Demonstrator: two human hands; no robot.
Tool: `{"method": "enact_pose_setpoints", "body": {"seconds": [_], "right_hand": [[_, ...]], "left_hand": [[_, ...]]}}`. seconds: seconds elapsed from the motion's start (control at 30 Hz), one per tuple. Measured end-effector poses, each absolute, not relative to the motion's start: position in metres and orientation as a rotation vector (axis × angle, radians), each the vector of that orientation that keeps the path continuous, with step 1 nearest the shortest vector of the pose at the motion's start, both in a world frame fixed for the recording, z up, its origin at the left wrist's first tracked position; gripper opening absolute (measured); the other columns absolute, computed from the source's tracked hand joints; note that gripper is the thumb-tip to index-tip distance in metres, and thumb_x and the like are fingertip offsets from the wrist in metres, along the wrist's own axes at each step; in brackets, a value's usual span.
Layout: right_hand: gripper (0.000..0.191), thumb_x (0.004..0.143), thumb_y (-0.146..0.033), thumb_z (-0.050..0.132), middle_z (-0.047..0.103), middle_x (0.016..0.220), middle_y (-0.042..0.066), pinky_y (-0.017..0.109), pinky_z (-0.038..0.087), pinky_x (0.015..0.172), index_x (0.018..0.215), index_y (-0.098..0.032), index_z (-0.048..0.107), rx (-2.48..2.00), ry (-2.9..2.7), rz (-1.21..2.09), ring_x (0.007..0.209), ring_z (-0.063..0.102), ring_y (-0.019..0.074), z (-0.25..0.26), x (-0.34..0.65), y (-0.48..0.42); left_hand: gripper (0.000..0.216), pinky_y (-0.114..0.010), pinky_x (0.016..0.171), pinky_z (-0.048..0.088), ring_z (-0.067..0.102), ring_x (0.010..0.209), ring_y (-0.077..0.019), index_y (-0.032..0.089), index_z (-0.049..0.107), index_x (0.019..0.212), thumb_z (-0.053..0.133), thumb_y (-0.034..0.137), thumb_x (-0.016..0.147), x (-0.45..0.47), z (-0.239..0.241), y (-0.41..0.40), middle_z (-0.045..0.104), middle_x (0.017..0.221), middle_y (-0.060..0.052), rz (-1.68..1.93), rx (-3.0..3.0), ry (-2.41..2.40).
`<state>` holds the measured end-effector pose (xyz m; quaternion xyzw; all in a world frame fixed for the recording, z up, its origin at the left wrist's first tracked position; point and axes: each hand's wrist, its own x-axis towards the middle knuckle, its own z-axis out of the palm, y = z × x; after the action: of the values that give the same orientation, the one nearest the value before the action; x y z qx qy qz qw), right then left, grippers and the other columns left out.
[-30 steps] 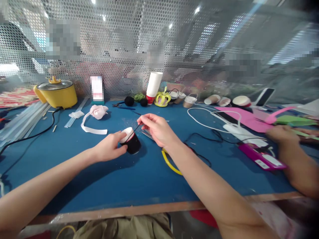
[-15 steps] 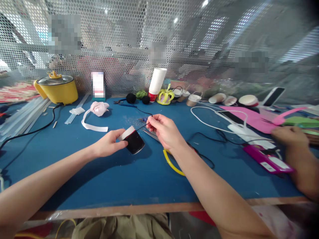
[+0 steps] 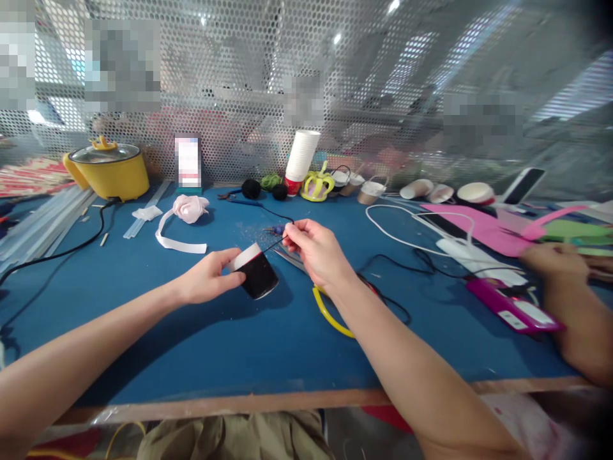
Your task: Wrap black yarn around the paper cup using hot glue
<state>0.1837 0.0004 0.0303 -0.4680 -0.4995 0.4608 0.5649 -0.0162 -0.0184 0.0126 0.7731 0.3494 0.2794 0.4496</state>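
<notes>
My left hand (image 3: pixel 207 278) grips a small paper cup (image 3: pixel 255 273) that is mostly wrapped in black yarn, with its white rim end still bare, tilted on its side just above the blue table (image 3: pixel 239 345). A taut strand of black yarn (image 3: pixel 274 243) runs from the cup up to my right hand (image 3: pixel 316 252), which pinches it between thumb and fingertips. Beyond my right hand the strand continues back to a black yarn ball (image 3: pixel 251 188). Scissors (image 3: pixel 290 257) lie under my right hand.
A yellow hoop (image 3: pixel 329 316) and black cable lie beside my right forearm. At the back stand a yellow pot (image 3: pixel 109 170), a stack of white cups (image 3: pixel 300 156), a yellow crown (image 3: pixel 316 186) and a pink ribbon flower (image 3: pixel 188 208). Another person's hand (image 3: pixel 555 262) rests at the right near a magenta glue gun (image 3: pixel 510 306).
The cup has tipped further onto its side and turned in my left hand. My right hand shifted slightly right and away, keeping the strand taut.
</notes>
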Motion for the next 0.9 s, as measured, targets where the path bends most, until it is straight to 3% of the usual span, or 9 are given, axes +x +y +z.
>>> {"method": "enact_pose_setpoints", "body": {"seconds": [0.9], "right_hand": [[0.017,0.068,-0.032,0.060,0.056,0.057,-0.003,0.024,0.039,0.054,0.068,-0.017,0.051,-1.214,-1.329,1.116,0.054,0.050,0.0096,0.016,0.175,-0.003]], "left_hand": [[0.020,-0.024,0.071,0.043,0.053,0.084,-0.0180,0.014,0.055,0.089,0.051,0.031,0.078,-0.014,0.019,-0.030,0.060,0.091,-0.004,0.803,1.928,0.731]]}}
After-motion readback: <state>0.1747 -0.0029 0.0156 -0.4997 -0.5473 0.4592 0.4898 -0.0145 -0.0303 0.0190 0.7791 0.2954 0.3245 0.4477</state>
